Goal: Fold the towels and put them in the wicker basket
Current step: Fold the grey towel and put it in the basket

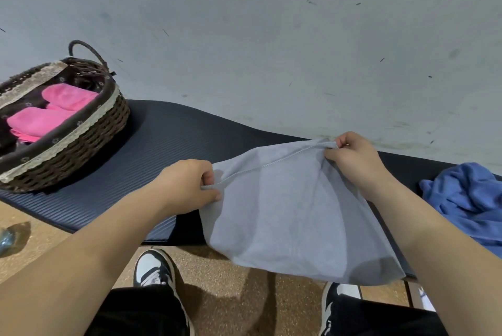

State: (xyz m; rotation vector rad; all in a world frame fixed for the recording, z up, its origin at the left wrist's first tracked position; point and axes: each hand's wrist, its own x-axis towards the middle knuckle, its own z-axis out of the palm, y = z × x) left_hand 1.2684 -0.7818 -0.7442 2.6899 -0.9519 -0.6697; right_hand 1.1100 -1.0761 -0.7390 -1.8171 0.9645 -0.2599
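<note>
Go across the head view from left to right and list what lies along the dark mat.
The wicker basket → left hand → grey towel pinched between both hands → right hand → blue towel.

Over dark mat (168, 134), left grip (187, 186) and right grip (353, 161) pinch top edge of hanging grey towel (293, 216). At left, wicker basket (81, 145) on mat holds folded pink towels (54, 115). At right, crumpled blue towel (467, 199).

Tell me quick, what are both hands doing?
Left hand: pinching one top corner of the grey towel.
Right hand: pinching the other top corner.
</note>
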